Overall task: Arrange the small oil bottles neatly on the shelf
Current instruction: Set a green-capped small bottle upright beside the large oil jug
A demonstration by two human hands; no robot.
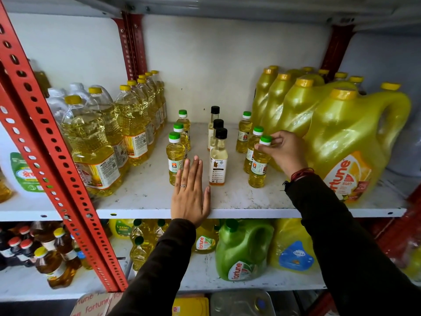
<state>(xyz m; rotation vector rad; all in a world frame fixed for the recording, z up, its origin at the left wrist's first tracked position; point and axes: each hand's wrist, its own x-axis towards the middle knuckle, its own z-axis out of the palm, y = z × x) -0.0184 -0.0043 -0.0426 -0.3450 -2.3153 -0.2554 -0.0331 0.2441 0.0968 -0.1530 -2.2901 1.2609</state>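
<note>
- Head view: right hand (283, 151) pinches the green cap of the front right bottle (258, 166), which stands on the shelf (239, 201).
- Left hand (190, 197) lies flat and empty at the shelf edge.
- Best to nudge this bottle gently into line with the two behind (247, 142), keeping it upright.

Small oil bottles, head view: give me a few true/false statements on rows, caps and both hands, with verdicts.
1. The small bottles stand in three rows of three. True.
2. The middle row has green caps. False: the black-capped bottles form the middle row; the left row and right row are green-capped.
3. The right hand pinches the cap of the front right bottle. True.
4. The left hand grips a bottle. False: it lies flat and open on the shelf, between the left and middle rows.
5. One small bottle has tipped over. False: all stand upright.
</note>
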